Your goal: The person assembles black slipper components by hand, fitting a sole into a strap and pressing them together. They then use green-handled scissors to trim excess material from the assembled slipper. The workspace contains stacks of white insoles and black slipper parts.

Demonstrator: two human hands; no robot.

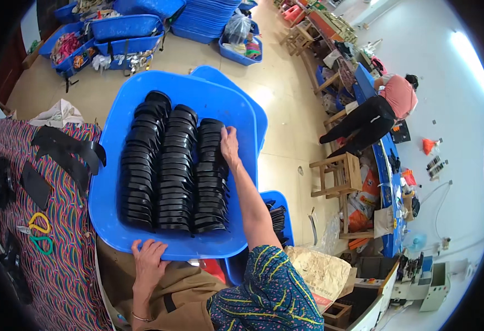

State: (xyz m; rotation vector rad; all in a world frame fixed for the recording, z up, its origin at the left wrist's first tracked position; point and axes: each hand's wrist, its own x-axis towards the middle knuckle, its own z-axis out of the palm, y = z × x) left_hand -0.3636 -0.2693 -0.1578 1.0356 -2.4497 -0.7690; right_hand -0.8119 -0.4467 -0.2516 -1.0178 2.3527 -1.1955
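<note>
Glossy black curved pieces (pixel 177 171), probably light, stiff, slippery and best pinched by their edges, now sit in rows inside the blue rectangular plastic tub (pixel 108 182), its near rim (pixel 198 256) grasped by the left hand (pixel 150 260), its right row (pixel 211 185) touched by the right hand (pixel 230 145), grip unclear.

Scissors (pixel 31 228) with yellow and green handles lie on a wavy striped cloth (pixel 68 287) at the left, blue tubs (pixel 202 23) stand stacked on the floor (pixel 286 116) behind, and a person (pixel 399 98) in a pink top bends by the long desk (pixel 385 171) near a wooden stool (pixel 353 169).
</note>
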